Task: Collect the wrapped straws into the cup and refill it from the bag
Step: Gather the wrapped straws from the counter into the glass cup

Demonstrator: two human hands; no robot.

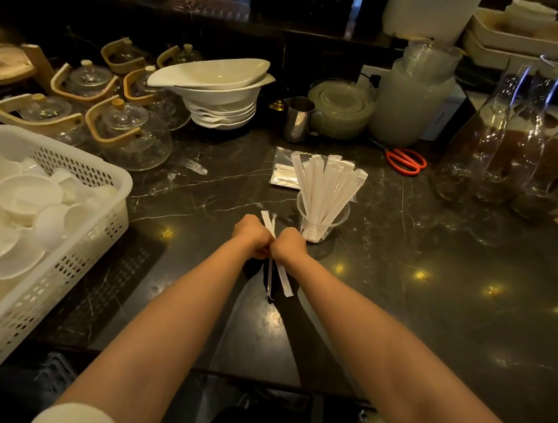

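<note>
A clear plastic cup stands on the dark marble counter, holding several white wrapped straws that fan upward. Behind it lies a flat clear bag with more wrapped straws inside. My left hand and my right hand are pressed together just left of the cup, both closed around a small bundle of wrapped straws. The bundle's ends stick out above my fists and below them, over the counter.
A white perforated basket of plastic lids fills the left. Glass teapots, stacked white bowls, a steel pitcher and a lidded container line the back. Red scissors and glass carafes sit right.
</note>
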